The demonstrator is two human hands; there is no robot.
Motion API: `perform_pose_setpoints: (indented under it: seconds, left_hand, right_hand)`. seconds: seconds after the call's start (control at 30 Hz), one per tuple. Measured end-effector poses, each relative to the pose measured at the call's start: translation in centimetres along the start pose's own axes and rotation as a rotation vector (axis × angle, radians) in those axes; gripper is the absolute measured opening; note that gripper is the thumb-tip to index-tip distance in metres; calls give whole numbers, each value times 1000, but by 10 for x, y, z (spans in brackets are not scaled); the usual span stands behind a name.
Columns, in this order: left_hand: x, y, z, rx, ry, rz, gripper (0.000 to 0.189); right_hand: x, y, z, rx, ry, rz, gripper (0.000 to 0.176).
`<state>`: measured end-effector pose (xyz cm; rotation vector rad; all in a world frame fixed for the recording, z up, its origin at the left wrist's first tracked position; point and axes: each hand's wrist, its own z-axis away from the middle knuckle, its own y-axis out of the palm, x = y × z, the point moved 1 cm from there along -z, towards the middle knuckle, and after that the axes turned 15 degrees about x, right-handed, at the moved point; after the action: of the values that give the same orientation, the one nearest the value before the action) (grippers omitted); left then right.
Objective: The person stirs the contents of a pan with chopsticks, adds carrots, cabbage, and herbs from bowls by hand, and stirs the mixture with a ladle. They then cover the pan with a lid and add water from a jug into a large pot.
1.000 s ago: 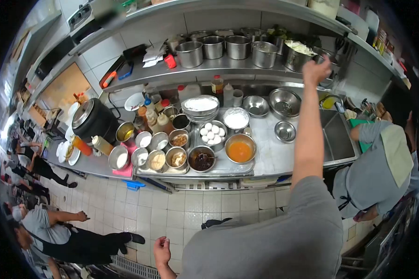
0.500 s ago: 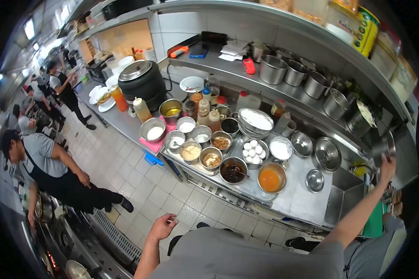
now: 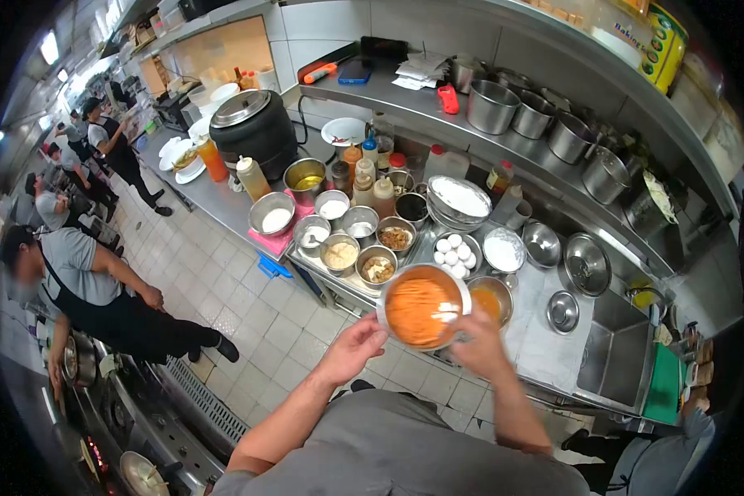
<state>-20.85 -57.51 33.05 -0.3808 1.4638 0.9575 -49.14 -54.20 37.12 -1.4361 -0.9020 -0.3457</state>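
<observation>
A metal bowl of orange shredded food (image 3: 421,307) is held up over the front edge of the counter. My right hand (image 3: 479,343) grips its right side, somewhat blurred. At the bowl's left rim is my left hand (image 3: 354,351), fingers curved and apart, close to the rim; whether it touches is unclear. Behind the bowl sit a bowl of eggs (image 3: 454,255) and a bowl of orange liquid (image 3: 492,299), partly covered. Bowls of sauce-like and pale foods stand to the left, among them a bowl of white powder (image 3: 272,215).
Squeeze bottles and a black soup warmer (image 3: 252,136) stand on the counter. A sink (image 3: 624,351) and green board (image 3: 663,384) are at right. Metal pots (image 3: 492,107) line the shelf. A co-worker (image 3: 99,289) stands left by the stove; another person is at lower right.
My right hand has come from the far right to the centre, now with the bowl of orange shreds. My left hand has moved up and right to the bowl's side.
</observation>
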Motion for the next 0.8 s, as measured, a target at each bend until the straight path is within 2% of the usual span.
perform_pose_setpoints:
  seconds: [0.03, 0.1, 0.13, 0.2, 0.27, 0.33, 0.37, 0.4, 0.47, 0.5, 0.53, 0.6, 0.67, 0.73, 0.77, 0.8]
  left_hand:
    - [3, -5, 2, -11, -2, 0, 31]
    - [7, -20, 13, -302, -12, -20, 30]
    - [-2, -24, 18, -316, -17, -10, 30]
    - [-17, -33, 39, -542, -54, -97, 30]
    - [11, -59, 56, -643, 79, -180, 12]
    - [26, -76, 71, -726, 191, -265, 6]
    - [29, -80, 77, -763, 233, -302, 9]
    - [29, -81, 83, -759, 246, -388, 15]
    - [28, -76, 99, -820, 259, -484, 22]
    - [28, -72, 109, -842, 251, -455, 17]
    - [27, -68, 123, -884, 246, -424, 13]
    - [34, -63, 154, -957, 137, -119, 6]
    - [19, -39, 185, -998, -8, 262, 9]
    - [49, -38, 210, -1142, 54, 255, 8]
    - [72, -36, 219, -1235, 86, 274, 8]
    - [96, -36, 228, -1397, 48, 3, 11]
  right_hand:
    - [10, 25, -14, 14, -25, -43, 16]
    - [19, 55, -39, 34, -89, -43, 17]
    - [22, 56, -48, 65, -145, -28, 18]
    - [31, 55, -73, 165, -260, -14, 19]
    - [29, 58, -99, 60, -180, -179, 21]
    - [63, 59, -126, 210, -270, -387, 23]
    - [88, 67, -143, 311, -356, -196, 24]
    - [106, 94, -157, 342, -420, -143, 18]
    - [113, 159, -179, 524, -554, 240, 23]
    - [124, 190, -184, 664, -577, 460, 30]
    - [138, 208, -178, 713, -701, 533, 34]
    - [134, 256, -165, 877, -934, 522, 35]
    - [165, 266, -155, 1209, -879, 632, 41]
    - [171, 287, -142, 1200, -898, 611, 51]
    - [186, 299, -133, 1234, -997, 612, 51]
    - [201, 311, -124, 1345, -854, 609, 56]
